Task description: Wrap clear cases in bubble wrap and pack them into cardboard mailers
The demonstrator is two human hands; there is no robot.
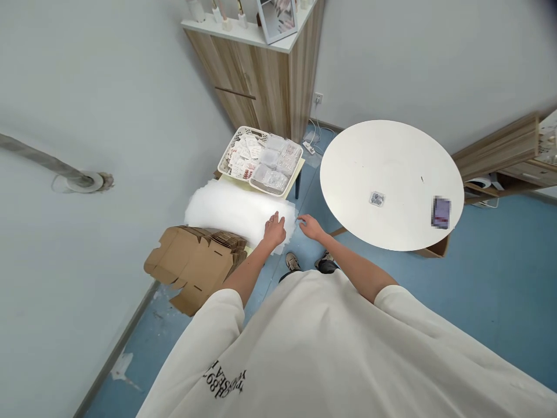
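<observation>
A stack of thin white foam sheets [226, 206] lies on a low table, its edges uneven. My left hand [275, 230] rests on the stack near its right end, fingers stretched out and apart. At the right edge of the sheets is my right hand [310, 226], its thumb and forefinger closed at the thin, translucent border of a sheet. Flattened brown cardboard boxes [195, 261] are piled against the near left side of the stack. Behind the foam stand two white plastic baskets, one with printed cards [243, 157], the other with clear plastic packs [272, 174].
To the right stands a round white table [387, 157] bearing a small clear pack [377, 199] and a purple item [441, 212]. A wooden cabinet [252, 69] fills the corner. A power strip [308, 147] with cables lies on the blue floor [491, 278].
</observation>
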